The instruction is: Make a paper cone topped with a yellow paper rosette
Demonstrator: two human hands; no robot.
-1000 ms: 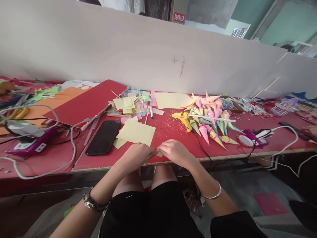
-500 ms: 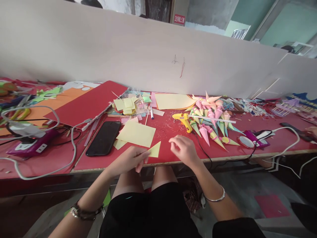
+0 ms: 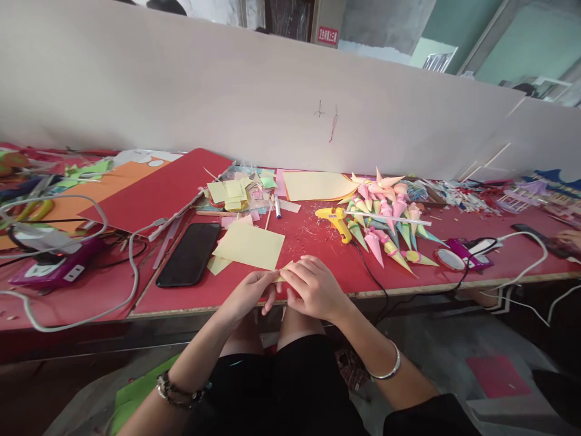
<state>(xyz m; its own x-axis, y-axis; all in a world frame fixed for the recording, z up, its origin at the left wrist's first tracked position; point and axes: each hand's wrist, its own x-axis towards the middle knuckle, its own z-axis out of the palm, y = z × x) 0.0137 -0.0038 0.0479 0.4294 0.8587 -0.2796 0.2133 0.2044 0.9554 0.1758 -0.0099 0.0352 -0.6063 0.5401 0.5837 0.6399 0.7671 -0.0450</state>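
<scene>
My left hand pinches a small piece of yellow paper at the table's front edge. My right hand is closed over the same piece from the other side, so most of it is hidden. Just beyond the hands lies a larger yellow sheet on the red tabletop. A yellow glue gun rests behind my right hand, its cord running to the right. Beside it is a pile of pastel paper cones.
A black phone lies left of the yellow sheet. Further left are a purple power strip, a white cable and a red board. Yellow scraps and a marker sit behind. A grey partition stands at the back. Another person's hand shows far right.
My right hand has moved left and down to meet my left hand and has taken hold of the small yellow paper, covering most of it.
</scene>
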